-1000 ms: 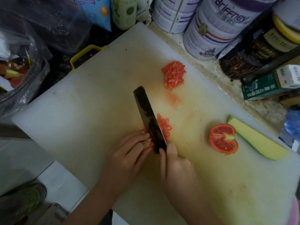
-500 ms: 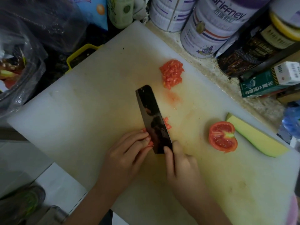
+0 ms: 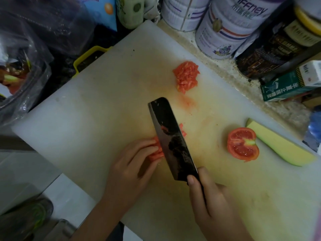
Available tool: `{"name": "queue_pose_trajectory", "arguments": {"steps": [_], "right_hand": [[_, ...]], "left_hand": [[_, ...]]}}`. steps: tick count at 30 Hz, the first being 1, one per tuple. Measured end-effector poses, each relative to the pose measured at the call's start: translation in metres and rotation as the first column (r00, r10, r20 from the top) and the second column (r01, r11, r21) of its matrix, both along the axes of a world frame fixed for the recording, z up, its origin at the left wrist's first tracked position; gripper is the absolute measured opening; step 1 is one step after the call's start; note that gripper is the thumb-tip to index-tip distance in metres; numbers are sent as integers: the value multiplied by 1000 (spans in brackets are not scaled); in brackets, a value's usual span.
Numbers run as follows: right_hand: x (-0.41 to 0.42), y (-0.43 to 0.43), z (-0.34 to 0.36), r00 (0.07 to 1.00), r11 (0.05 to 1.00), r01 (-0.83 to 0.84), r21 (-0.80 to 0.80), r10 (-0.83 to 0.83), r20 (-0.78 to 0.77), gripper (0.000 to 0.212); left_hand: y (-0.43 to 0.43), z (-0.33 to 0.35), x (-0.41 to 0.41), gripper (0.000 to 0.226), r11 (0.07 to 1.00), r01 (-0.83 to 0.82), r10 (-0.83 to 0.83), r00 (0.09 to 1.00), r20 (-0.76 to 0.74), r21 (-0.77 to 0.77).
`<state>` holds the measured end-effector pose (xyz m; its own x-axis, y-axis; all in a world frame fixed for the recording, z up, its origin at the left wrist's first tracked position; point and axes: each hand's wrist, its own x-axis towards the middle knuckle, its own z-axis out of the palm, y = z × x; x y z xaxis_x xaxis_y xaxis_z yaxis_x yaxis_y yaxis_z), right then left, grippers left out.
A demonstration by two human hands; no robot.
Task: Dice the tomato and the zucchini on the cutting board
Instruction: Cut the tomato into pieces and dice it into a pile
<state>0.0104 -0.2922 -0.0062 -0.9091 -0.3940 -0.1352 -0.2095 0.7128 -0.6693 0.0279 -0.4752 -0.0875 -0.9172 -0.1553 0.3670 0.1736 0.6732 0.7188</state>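
1. A white cutting board (image 3: 83,122) lies on the speckled table (image 3: 224,68), its middle stained yellowish and red.
2. The right hand (image 3: 213,206) is clenched around the handle of a dark knife (image 3: 172,140), with the thumb lying along the near end of the blade. The blade runs diagonally away from the person across the middle of the board.
3. The left hand (image 3: 128,173) rests on the board just left of the blade. Its curled fingers grasp a tomato piece (image 3: 157,153) and hold it against the flat of the knife.
4. A few tomato cubes (image 3: 182,129) peek out on the right side of the blade, mostly hidden by it.
5. A pile of diced tomato (image 3: 186,77) sits at the far side of the board, well apart from the knife, with a wet red smear between the two.
6. A tomato half (image 3: 242,144) lies cut face up near the board's right edge.
7. The zucchini piece (image 3: 279,145), pale cut face up with a green rim, lies just right of the tomato half and is uncut into cubes.
8. Behind the board stand white cans (image 3: 229,28), a dark packet (image 3: 271,49) and a green box (image 3: 284,87).
9. A clear plastic bag (image 3: 24,70) holding vegetable scraps sits to the left.
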Motion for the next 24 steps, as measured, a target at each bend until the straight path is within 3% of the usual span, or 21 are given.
{"name": "queue_pose_trajectory", "arguments": {"steps": [11, 16, 20, 24], "right_hand": [[5, -5, -3, 987, 993, 44, 112, -26, -156, 10], [3, -5, -2, 991, 991, 50, 124, -34, -128, 30], [4, -4, -4, 989, 990, 65, 126, -47, -140, 17], [4, -5, -4, 991, 989, 67, 132, -50, -123, 17]], "left_hand": [[1, -4, 1, 29, 995, -14, 14, 1000, 2, -94], [0, -6, 2, 28, 995, -15, 15, 1000, 8, -96], [0, -6, 1, 28, 996, -16, 17, 1000, 16, -88], [1, -4, 2, 28, 996, -14, 16, 1000, 12, -87]]}}
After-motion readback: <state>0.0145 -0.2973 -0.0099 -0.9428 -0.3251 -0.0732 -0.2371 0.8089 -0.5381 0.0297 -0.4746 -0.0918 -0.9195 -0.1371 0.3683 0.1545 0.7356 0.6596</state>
